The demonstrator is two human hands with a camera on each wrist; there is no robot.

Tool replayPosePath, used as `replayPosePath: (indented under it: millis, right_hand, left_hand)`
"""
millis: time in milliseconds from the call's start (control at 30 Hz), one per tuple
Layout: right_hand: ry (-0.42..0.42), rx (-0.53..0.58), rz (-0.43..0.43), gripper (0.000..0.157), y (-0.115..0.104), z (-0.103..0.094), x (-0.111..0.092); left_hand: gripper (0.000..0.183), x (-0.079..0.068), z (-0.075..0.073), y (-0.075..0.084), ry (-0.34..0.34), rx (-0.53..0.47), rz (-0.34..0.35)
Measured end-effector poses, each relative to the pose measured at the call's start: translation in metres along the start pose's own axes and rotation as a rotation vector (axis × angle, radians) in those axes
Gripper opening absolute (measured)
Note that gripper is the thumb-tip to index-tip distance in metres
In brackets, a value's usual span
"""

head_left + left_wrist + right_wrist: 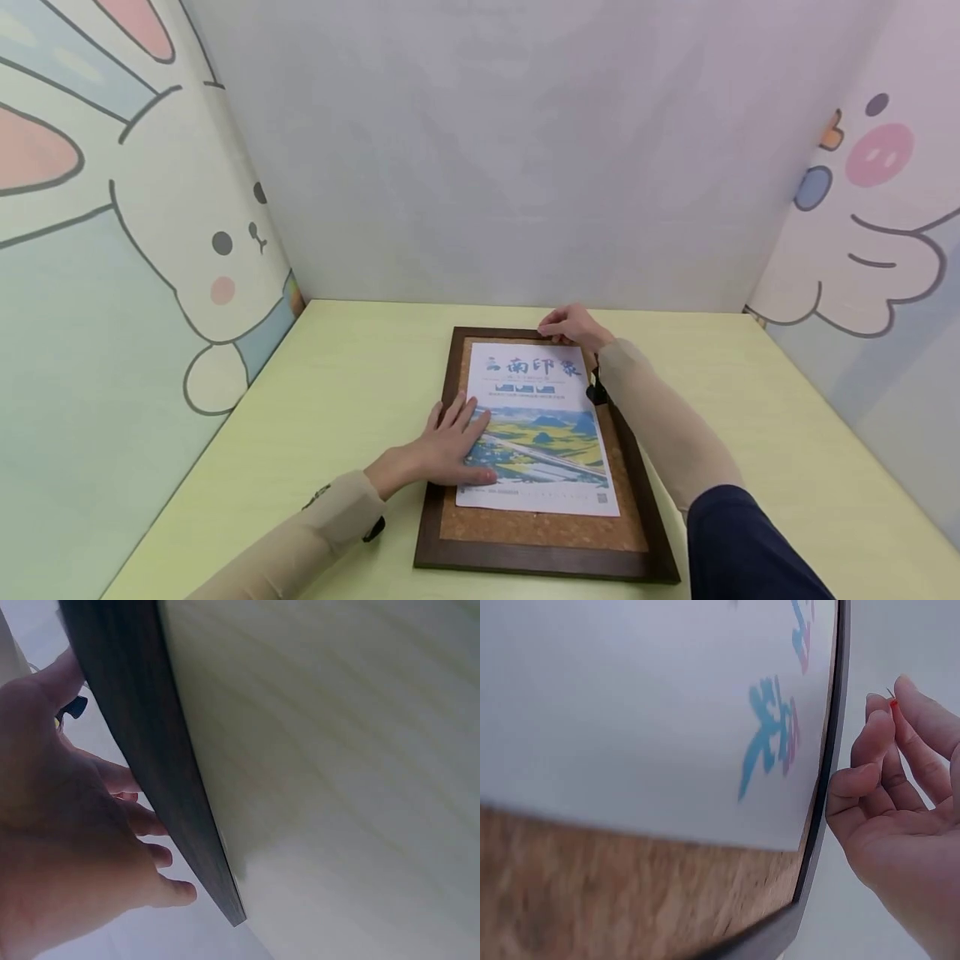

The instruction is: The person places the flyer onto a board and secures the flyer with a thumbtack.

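A printed poster (536,454) with blue lettering and a landscape picture lies on a cork board (555,529) with a dark brown frame (547,560). My left hand (450,442) rests on the poster's left edge and the frame, fingers spread; the left wrist view shows it beside the frame's side. At the far right corner of the board, my right hand (573,327) is raised by the top frame edge. Between thumb and finger it pinches a red push pin (893,703), its metal point sticking out. In the head view the pin cannot be made out.
The board lies on a pale yellow-green table (345,375). Behind it rises a plain light wall (495,167). Cartoon-printed panels stand at left, with a rabbit (187,225), and at right, with another white animal (862,250).
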State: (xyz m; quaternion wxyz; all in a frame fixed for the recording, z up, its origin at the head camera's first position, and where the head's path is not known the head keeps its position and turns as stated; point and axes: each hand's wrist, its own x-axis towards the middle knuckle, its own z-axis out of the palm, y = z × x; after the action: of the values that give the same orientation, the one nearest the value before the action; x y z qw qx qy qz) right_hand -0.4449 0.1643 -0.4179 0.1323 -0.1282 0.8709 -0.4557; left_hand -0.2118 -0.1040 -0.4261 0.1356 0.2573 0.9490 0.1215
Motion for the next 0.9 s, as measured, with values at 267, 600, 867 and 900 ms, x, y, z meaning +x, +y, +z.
replayPosePath:
  millis: [267, 600, 867, 900]
  right_hand:
    - [-0.042, -0.05, -0.059, 0.02, -0.009, 0.014, 0.007]
    - [-0.03, -0.178, -0.076, 0.016, -0.018, 0.023, 0.006]
    - [-0.023, -0.257, -0.076, 0.012, -0.017, 0.032, 0.011]
    - [-0.02, -0.261, -0.076, 0.012, -0.017, 0.033, 0.01]
  left_hand:
    - [0.095, 0.0, 0.0, 0.002, -0.005, 0.007, -0.002]
    - [0.095, 0.002, -0.003, 0.003, -0.018, 0.016, -0.016]
    - [0.095, 0.003, -0.003, 0.003, -0.014, 0.01, -0.024]
    - [0.095, 0.003, -0.002, 0.003, -0.014, 0.011, -0.024]
